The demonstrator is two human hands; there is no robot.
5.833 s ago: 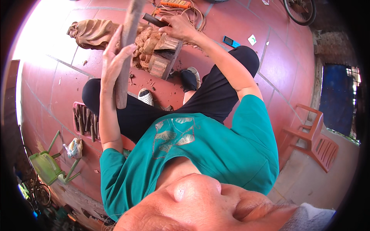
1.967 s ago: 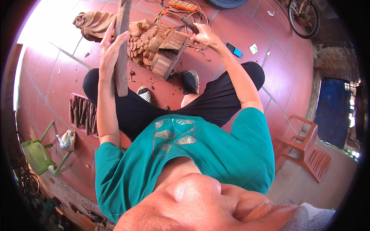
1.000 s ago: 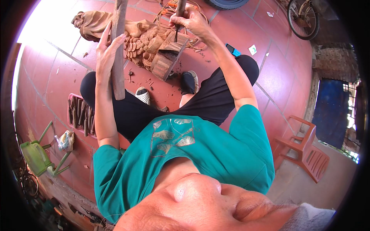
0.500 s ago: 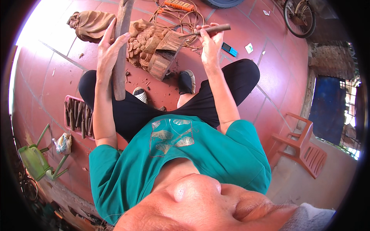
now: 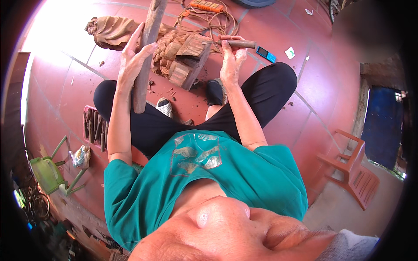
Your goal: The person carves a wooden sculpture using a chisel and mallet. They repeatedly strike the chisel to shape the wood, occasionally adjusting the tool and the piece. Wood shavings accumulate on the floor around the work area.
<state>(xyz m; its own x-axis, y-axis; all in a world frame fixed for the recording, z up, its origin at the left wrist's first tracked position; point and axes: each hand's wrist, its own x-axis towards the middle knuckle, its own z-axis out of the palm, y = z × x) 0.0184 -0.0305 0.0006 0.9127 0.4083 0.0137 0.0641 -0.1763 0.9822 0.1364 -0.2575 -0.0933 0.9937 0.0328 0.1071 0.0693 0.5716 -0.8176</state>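
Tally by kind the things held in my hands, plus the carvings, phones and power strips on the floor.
Wooden stick, in the left hand: 1
Thin-bladed tool, in the right hand: 1
Wooden carving: 1
Blue phone: 1
Orange power strip: 1
Total: 5

Brown carving [image 5: 174, 48] — teal shirt [image 5: 241, 167], pale leaf print [image 5: 186, 152]
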